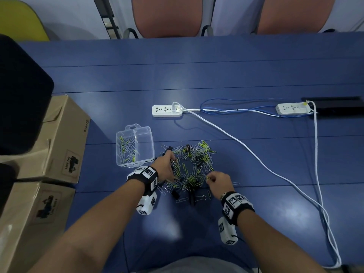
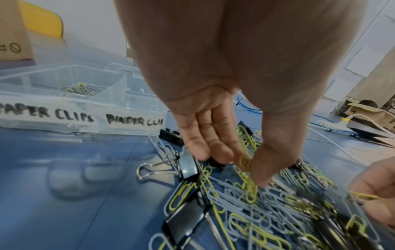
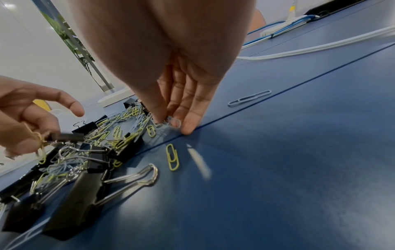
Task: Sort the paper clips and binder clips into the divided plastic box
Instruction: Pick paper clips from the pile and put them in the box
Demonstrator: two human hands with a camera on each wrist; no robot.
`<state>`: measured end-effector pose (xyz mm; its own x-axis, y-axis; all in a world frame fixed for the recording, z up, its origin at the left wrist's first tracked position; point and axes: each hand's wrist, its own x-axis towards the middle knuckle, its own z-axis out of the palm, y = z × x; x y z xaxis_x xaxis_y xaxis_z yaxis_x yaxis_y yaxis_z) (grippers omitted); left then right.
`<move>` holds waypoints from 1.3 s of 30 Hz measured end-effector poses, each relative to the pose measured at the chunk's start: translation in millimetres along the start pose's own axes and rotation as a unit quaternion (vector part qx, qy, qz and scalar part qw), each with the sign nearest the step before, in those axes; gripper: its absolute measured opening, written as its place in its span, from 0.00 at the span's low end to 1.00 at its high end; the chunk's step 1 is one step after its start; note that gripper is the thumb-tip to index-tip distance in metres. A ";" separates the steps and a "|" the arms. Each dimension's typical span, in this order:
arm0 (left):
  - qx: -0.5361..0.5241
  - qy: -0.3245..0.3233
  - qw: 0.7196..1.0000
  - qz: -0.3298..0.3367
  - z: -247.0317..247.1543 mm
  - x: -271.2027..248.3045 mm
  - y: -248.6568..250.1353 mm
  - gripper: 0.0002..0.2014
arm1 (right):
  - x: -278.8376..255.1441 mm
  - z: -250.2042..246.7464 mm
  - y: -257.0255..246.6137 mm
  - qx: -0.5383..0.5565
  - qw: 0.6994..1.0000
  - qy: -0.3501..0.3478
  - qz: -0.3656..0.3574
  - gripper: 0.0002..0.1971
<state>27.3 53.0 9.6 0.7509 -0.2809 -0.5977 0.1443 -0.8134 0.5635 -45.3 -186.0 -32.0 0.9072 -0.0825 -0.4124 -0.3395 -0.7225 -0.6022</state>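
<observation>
While the divided plastic box [image 1: 144,133] sits left of the clip pile [image 1: 192,164], the left hand [image 1: 165,166] pinches yellow paper clips [image 2: 245,163]; the right hand [image 1: 219,183] pinches a grey paper clip [image 3: 174,121].

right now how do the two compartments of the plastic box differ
The left compartment holds a heap of yellow and grey paper clips; the right compartment looks empty. The left wrist view shows the left one's front label reading PAPER CLIPS, and the right one's label reading BINDER CLI, its end hidden by the left hand. Both are parts of one clear plastic box, open at the top, split by a clear divider.
</observation>
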 end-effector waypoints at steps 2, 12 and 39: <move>0.000 0.017 1.000 0.017 -2.2 -0.1 1.3 0.34 | 0.2 0.2 -0.5 0.006 1.000 0.001 0.003 0.04; 0.002 0.083 0.996 0.030 0.9 11.1 -2.7 0.17 | -3.8 -1.5 -7.1 0.031 0.999 0.014 0.007 0.05; 0.266 -0.011 0.957 0.118 29.1 29.5 31.0 0.17 | 14.1 17.5 -37.7 -0.155 0.988 -0.019 -0.005 0.06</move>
<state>35.2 4.7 -7.2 0.7082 -0.4941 -0.5043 -0.3800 -0.8687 0.3176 -24.0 -147.9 -27.1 0.8984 -0.0536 -0.4359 -0.2334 -0.8990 -0.3705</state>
